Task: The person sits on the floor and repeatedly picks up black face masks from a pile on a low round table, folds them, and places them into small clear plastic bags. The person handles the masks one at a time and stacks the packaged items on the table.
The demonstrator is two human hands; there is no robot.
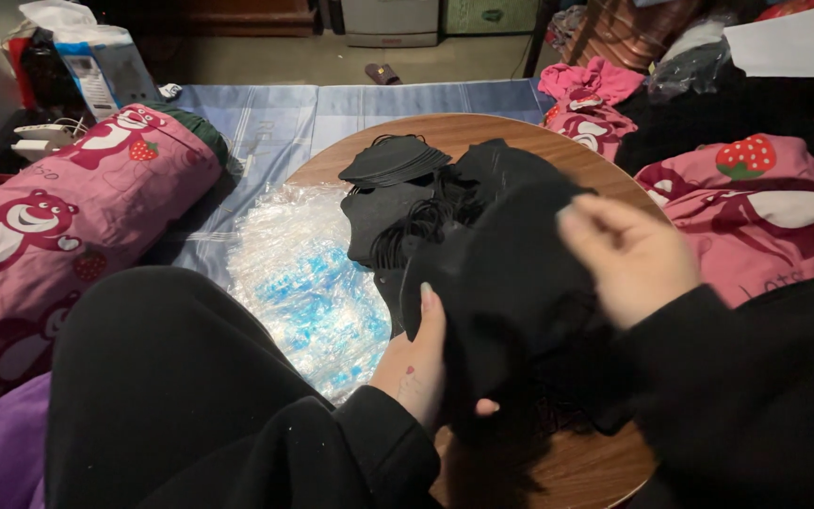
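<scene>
Black soft fabric piece (506, 283) is gripped by the left hand (421, 363) from beneath and pinched by the right hand (628, 259), raised off the round wooden table (577, 467) for handling.

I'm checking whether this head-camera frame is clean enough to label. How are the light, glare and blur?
Head view: dim room, dark corners; strong glare off the clear plastic sheet, washed nearly white; right hand motion-blurred; left hand sharper; the black fabric pieces they hold merge into one dark mass, edges hard to tell against the black sleeves; round wooden table lies in shadow near the body.
</scene>
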